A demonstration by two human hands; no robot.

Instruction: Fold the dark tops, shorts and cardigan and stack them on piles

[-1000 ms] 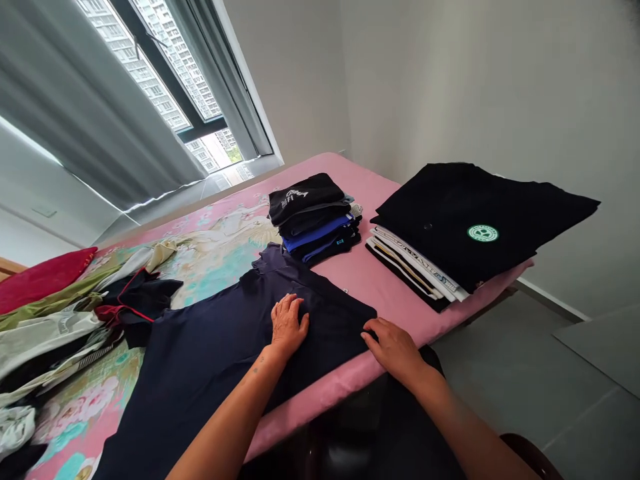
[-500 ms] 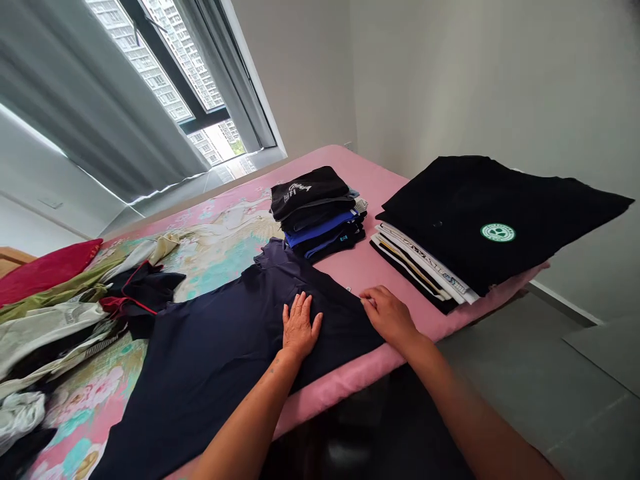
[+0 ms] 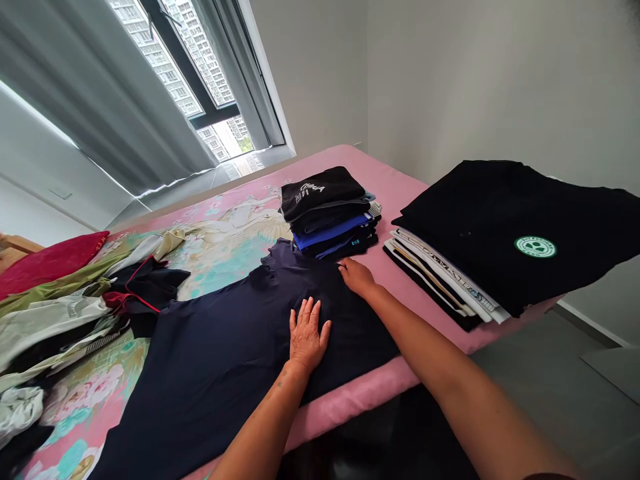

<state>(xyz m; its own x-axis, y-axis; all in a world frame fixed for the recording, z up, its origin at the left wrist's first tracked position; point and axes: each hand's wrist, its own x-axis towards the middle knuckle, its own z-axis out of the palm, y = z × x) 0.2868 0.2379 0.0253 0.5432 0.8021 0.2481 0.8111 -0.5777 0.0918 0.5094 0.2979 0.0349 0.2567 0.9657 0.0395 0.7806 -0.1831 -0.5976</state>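
Observation:
A dark navy shirt (image 3: 225,347) lies spread over the bed, reaching its near edge. My left hand (image 3: 307,337) rests flat on the fabric with fingers stretched out, pressing on it near the middle. Further up and to the right, my right hand (image 3: 357,277) is closed, its fingertips pinching the shirt's far right edge. Just beyond that hand stands a stack of folded dark and blue clothes (image 3: 330,213), topped by a black garment with white lettering.
On the right, a second folded pile (image 3: 440,287) carries a wide black garment with a green-and-white badge (image 3: 536,247). Loose clothes (image 3: 55,327) and a red cushion (image 3: 60,260) lie at the left. The bed (image 3: 345,403) has a pink edge; a curtain (image 3: 115,87) hangs behind.
My right hand has moved away from me along the shirt's right edge, toward the stack. My left hand stays flat on the fabric. The view has shifted slightly left.

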